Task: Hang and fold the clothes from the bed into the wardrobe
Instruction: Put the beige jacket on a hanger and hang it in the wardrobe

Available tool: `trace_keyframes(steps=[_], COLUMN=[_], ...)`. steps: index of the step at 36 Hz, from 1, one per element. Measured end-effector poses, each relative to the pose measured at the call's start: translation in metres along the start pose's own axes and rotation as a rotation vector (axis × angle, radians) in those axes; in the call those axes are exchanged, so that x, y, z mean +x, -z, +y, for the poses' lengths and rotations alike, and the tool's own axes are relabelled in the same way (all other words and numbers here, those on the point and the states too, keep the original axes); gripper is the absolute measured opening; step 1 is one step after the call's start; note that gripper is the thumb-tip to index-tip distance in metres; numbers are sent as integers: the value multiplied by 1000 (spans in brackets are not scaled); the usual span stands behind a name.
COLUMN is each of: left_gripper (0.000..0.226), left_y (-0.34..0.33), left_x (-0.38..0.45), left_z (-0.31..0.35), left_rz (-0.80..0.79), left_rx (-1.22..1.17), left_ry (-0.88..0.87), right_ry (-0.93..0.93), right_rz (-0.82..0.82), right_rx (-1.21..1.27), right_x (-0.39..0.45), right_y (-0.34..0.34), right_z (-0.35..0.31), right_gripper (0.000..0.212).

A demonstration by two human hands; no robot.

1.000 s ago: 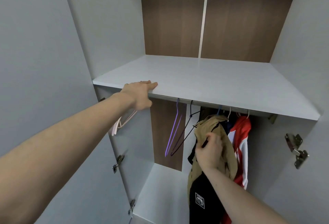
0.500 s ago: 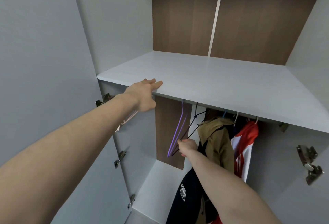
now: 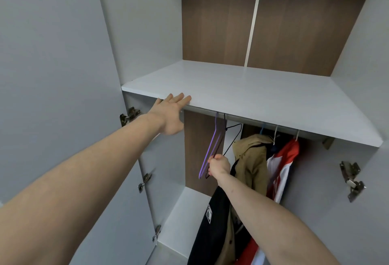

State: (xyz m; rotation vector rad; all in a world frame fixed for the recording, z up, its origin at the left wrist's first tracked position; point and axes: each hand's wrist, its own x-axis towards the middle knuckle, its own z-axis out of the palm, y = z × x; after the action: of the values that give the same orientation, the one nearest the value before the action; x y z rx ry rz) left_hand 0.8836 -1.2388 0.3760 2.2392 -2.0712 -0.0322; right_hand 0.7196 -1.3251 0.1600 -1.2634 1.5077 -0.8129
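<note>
Filling the whole view, the wardrobe [image 3: 147, 22] stands open, with pale grey side walls and a brown wood-grain back split by a thin white strip. Its wide white shelf [image 3: 263, 96] runs across the middle, and below that a lower white shelf [image 3: 185, 216] shows at the bottom left. The open door on the left carries metal hinges [image 3: 129, 115], and another hinge [image 3: 351, 178] sits on the right wall.

Under the wide shelf a grey rail [image 3: 242, 118] holds the hanging clothes. A tan jacket [image 3: 250, 159] hangs right of centre; just beside it, to the right, hangs a red and white top [image 3: 284, 163]. A black garment [image 3: 212, 222] with a small white patch trails down lower, in front of the tan jacket; what holds it up is hidden by the right forearm.

Left of the clothes two bare hangers hook on the rail: a purple hanger [image 3: 212, 147] and, touching it, a thin black wire hanger [image 3: 231, 136].

The left hand [image 3: 171, 113] reaches up with its fingers straight and spread, the fingertips lying on the front edge of the wide shelf; it holds nothing. The right hand [image 3: 219, 166] is curled at the lower end of the two bare hangers, fingers pinched on the black wire one, with the purple one just beside the knuckles; I cannot tell if it grips that one too.
</note>
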Motion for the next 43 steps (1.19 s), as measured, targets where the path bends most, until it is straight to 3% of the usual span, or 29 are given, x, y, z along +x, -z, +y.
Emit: trace_keyframes(steps=[7,16,26,31,34,43], left_gripper=[98,89,77,71,69,63], left_y=[-31,-78,-143,-180,-203,-244], left_x=[-87,-231,-383,-456,-499,-622], left_z=[-14,-46,-58,-52,-45,-5], left_rz=[49,45,-71,-78,-89,-34], left_rx=[-124,-276,-405,-505,-541,-597], left_ry=[-12,72,317,487,602,1012], right_ry=[-12,-98,-205,-287,-351,-445], right_rz=[14,-82,-278,-436,-563,-1179], right_rx=[84,149,138,4,-102,-600], right_x=[-43,-138,-247,-291,-318,-382], right_y=[11,2,-27,-45,-55,-80], right_z=[-11,37,119,152,167,178], right_gripper=[23,19,7,11,23,31])
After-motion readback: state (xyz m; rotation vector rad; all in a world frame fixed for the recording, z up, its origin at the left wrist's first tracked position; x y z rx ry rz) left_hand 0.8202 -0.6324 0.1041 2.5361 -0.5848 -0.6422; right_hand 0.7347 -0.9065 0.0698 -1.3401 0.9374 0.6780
